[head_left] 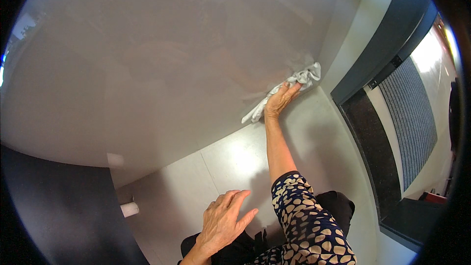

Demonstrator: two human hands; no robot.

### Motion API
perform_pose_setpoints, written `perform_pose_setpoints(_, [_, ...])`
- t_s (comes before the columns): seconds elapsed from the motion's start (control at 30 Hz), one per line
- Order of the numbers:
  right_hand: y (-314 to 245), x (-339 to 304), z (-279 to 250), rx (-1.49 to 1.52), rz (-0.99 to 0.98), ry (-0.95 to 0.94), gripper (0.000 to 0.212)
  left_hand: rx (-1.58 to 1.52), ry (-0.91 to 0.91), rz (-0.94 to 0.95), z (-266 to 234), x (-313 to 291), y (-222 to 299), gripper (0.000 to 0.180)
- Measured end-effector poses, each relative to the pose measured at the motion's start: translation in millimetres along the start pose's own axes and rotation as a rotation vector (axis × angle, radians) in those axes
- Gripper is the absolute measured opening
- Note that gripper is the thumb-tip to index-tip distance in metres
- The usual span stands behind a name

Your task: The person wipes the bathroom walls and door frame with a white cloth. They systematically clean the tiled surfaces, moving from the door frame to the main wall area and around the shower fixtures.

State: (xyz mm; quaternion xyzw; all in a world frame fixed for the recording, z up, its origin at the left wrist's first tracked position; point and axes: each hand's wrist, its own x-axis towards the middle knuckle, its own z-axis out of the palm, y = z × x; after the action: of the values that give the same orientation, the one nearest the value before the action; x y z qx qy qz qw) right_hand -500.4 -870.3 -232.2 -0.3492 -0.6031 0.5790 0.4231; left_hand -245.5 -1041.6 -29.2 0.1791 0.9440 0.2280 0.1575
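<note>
My right hand [283,99] presses a crumpled white cloth [308,75] against the glossy grey wall panel [186,78], low down by the corner. One end of the cloth trails left along the panel's bottom edge. The fingertips are partly hidden in its folds. My right arm, in a dark sleeve with pale spots, reaches forward from the lower right. Nearer to me, my left hand [223,221] hovers above the floor with its fingers stretched and thumb apart, holding nothing.
Pale floor tiles [184,179] lie below the panel. A dark panel [54,201] stands at the left, with a white roll [129,209] beside it. On the right are a dark door frame [378,39], a black threshold [373,142] and a grey ribbed mat [409,118] beyond.
</note>
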Motion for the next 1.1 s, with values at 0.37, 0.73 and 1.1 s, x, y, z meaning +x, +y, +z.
perform_pose_setpoints(0.37, [14,-20,-7,0.235,0.763,0.003,0.068,0.03,0.008,-0.012,-6,-8,10,0.045])
perform_pose_setpoints(0.73, [35,-125,29,0.562,1.408,-0.182,0.081,0.069,0.003,-0.009,1,16,28,0.044])
perform_pose_setpoints(1.1, [74,-84,36,0.724,1.409,-0.358,0.027,0.052,-0.034,-0.002,-4,12,12,0.043])
